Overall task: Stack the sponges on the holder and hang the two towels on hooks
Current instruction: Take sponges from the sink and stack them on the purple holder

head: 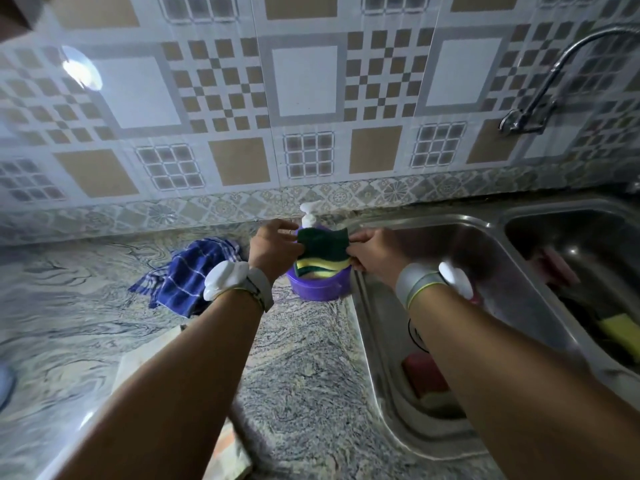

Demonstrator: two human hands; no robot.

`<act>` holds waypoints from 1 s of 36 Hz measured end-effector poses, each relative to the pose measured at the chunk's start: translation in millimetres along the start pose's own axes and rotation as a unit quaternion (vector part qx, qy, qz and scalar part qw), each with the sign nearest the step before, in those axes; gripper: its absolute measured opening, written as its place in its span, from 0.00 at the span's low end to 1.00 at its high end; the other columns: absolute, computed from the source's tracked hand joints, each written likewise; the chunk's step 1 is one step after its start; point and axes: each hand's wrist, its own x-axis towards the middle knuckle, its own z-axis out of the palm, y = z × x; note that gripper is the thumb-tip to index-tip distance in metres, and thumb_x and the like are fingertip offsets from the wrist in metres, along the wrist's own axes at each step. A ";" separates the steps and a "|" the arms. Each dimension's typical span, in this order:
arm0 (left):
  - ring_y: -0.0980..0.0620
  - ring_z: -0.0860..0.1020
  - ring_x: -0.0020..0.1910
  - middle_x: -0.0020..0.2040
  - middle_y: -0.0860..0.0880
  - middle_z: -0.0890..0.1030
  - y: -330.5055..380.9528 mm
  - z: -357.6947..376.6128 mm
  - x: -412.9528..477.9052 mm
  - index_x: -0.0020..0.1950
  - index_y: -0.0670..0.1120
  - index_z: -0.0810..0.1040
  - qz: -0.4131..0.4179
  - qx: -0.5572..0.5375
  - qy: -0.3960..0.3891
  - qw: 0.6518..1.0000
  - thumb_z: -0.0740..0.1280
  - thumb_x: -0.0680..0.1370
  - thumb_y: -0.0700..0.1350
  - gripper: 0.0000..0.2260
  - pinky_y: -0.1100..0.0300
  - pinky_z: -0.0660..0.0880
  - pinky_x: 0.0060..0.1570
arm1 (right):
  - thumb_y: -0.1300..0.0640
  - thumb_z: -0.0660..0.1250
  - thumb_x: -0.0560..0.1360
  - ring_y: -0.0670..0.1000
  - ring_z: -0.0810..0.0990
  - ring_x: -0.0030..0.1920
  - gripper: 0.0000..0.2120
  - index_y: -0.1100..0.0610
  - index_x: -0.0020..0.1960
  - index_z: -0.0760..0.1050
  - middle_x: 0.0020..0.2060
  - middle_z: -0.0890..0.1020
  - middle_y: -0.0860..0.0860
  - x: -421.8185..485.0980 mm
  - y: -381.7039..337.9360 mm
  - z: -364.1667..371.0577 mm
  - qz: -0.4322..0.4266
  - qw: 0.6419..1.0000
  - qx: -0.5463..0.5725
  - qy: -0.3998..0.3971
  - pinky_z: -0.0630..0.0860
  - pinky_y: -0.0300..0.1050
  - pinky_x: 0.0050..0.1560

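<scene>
A purple round holder (317,289) with a white pump top stands on the counter beside the sink. A stack of yellow sponges with dark green scrub faces (323,249) sits in it. My left hand (273,245) pinches the left edge of the top sponge, and my right hand (372,252) pinches its right edge. A blue checked towel (188,271) lies crumpled on the counter left of the holder, partly behind my left wrist. Another yellow and green sponge (620,332) lies in the right sink basin. I see no second towel and no hooks.
The steel double sink (485,216) fills the right side. A pink item (557,268) lies in the right basin, and a red and yellow item (424,375) in the left basin. A tap (540,109) juts from the tiled wall. The marbled counter (69,306) extends left.
</scene>
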 end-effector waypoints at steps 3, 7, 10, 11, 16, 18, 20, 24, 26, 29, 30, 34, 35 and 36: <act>0.51 0.84 0.48 0.48 0.51 0.86 -4.9 -1.7 0.4 0.52 0.53 0.81 -0.004 -0.005 -0.012 1.000 0.74 0.67 0.38 0.17 0.51 0.82 0.53 | 0.67 0.70 0.73 0.51 0.79 0.32 0.10 0.52 0.40 0.79 0.33 0.81 0.53 2.0 3.4 0.9 -0.011 1.000 -0.002 -0.006 0.78 0.47 0.40; 0.50 0.85 0.47 0.46 0.50 0.86 -10.9 -0.7 -0.4 0.49 0.55 0.80 -0.019 -0.014 -0.018 1.000 0.74 0.67 0.38 0.15 0.50 0.83 0.52 | 0.64 0.70 0.74 0.50 0.80 0.41 0.10 0.59 0.54 0.83 0.40 0.82 0.52 1.9 5.7 0.8 -0.046 0.998 -0.036 -0.002 0.76 0.39 0.43; 0.51 0.84 0.46 0.48 0.50 0.86 -10.8 0.1 -2.0 0.50 0.54 0.80 -0.020 -0.012 -0.020 1.000 0.74 0.69 0.38 0.15 0.51 0.83 0.52 | 0.64 0.69 0.76 0.48 0.78 0.39 0.11 0.57 0.57 0.82 0.40 0.81 0.50 0.0 6.3 0.7 -0.057 0.998 -0.034 -0.002 0.72 0.35 0.36; 0.51 0.84 0.47 0.49 0.50 0.86 -10.3 0.1 -2.4 0.50 0.54 0.79 -0.017 -0.014 -0.021 1.000 0.74 0.69 0.38 0.15 0.51 0.83 0.51 | 0.63 0.69 0.76 0.46 0.77 0.35 0.11 0.56 0.57 0.82 0.38 0.80 0.48 -0.3 6.6 1.0 -0.057 0.998 -0.033 0.000 0.72 0.35 0.34; 0.50 0.85 0.47 0.50 0.50 0.86 -13.5 -1.3 0.1 0.45 0.57 0.78 -0.014 -0.021 -0.022 0.999 0.74 0.68 0.38 0.15 0.50 0.83 0.50 | 0.63 0.69 0.76 0.47 0.76 0.33 0.13 0.53 0.58 0.82 0.36 0.80 0.47 1.9 10.5 3.4 -0.065 0.997 -0.043 0.005 0.73 0.36 0.33; 0.50 0.85 0.47 0.48 0.50 0.86 -17.3 -0.4 1.5 0.45 0.56 0.79 -0.022 -0.009 -0.018 1.000 0.74 0.68 0.39 0.13 0.50 0.83 0.51 | 0.63 0.68 0.76 0.43 0.76 0.34 0.13 0.53 0.58 0.82 0.40 0.81 0.48 2.0 12.3 1.8 -0.072 0.996 -0.047 -0.005 0.71 0.32 0.32; 0.50 0.84 0.47 0.46 0.51 0.86 -20.4 0.9 1.0 0.48 0.54 0.81 -0.032 0.007 -0.008 0.999 0.73 0.68 0.42 0.12 0.51 0.82 0.52 | 0.63 0.68 0.76 0.43 0.76 0.36 0.13 0.53 0.59 0.82 0.42 0.80 0.49 1.5 14.6 1.8 -0.074 0.995 -0.061 -0.018 0.70 0.31 0.32; 0.48 0.84 0.47 0.47 0.49 0.86 -17.1 2.5 -2.5 0.52 0.53 0.81 -0.038 0.016 -0.004 0.999 0.72 0.70 0.43 0.12 0.53 0.82 0.51 | 0.59 0.70 0.76 0.56 0.85 0.47 0.13 0.58 0.60 0.82 0.45 0.85 0.54 1.1 16.9 3.9 -0.074 0.992 -0.103 -0.021 0.80 0.45 0.48; 0.47 0.84 0.46 0.46 0.50 0.86 -15.8 1.2 -1.7 0.50 0.53 0.81 -0.041 0.022 -0.012 0.999 0.72 0.70 0.43 0.11 0.51 0.83 0.49 | 0.57 0.70 0.76 0.58 0.85 0.51 0.13 0.57 0.60 0.82 0.49 0.86 0.56 0.6 17.2 4.7 -0.068 0.991 -0.117 -0.023 0.81 0.51 0.56; 0.47 0.85 0.45 0.43 0.53 0.86 -19.2 -1.7 0.9 0.48 0.54 0.81 -0.037 0.030 -0.018 0.999 0.72 0.67 0.46 0.10 0.48 0.83 0.49 | 0.55 0.71 0.76 0.58 0.85 0.51 0.13 0.57 0.60 0.82 0.50 0.86 0.56 -0.4 18.0 3.9 -0.073 0.989 -0.122 -0.027 0.81 0.51 0.56; 0.48 0.85 0.45 0.43 0.54 0.86 -20.9 -2.4 1.6 0.47 0.55 0.81 -0.034 0.032 -0.020 0.999 0.72 0.67 0.46 0.10 0.49 0.83 0.49 | 0.55 0.71 0.76 0.57 0.85 0.50 0.13 0.57 0.60 0.82 0.49 0.86 0.55 -1.1 18.3 2.8 -0.077 0.989 -0.122 -0.027 0.80 0.49 0.54; 0.51 0.85 0.44 0.45 0.53 0.86 -22.5 -4.8 -1.8 0.49 0.55 0.80 -0.012 0.024 -0.022 0.999 0.73 0.71 0.43 0.10 0.50 0.83 0.49 | 0.55 0.71 0.77 0.50 0.80 0.47 0.12 0.55 0.59 0.83 0.46 0.82 0.51 -6.0 19.8 -1.3 -0.099 0.987 -0.128 -0.024 0.71 0.38 0.46; 0.51 0.85 0.44 0.45 0.52 0.86 -22.5 -5.4 -3.4 0.50 0.55 0.80 -0.010 0.021 -0.022 1.000 0.72 0.71 0.42 0.10 0.50 0.84 0.49 | 0.56 0.71 0.77 0.50 0.81 0.48 0.12 0.55 0.60 0.83 0.48 0.83 0.51 -7.4 20.3 -1.0 -0.104 0.987 -0.123 -0.024 0.70 0.37 0.47; 0.51 0.85 0.44 0.46 0.52 0.86 -21.8 -4.9 -3.3 0.51 0.54 0.80 -0.007 0.016 -0.020 1.000 0.72 0.72 0.42 0.11 0.51 0.83 0.49 | 0.56 0.70 0.77 0.51 0.82 0.50 0.13 0.55 0.60 0.83 0.50 0.84 0.52 -8.1 20.0 -1.5 -0.108 0.987 -0.116 -0.023 0.71 0.37 0.48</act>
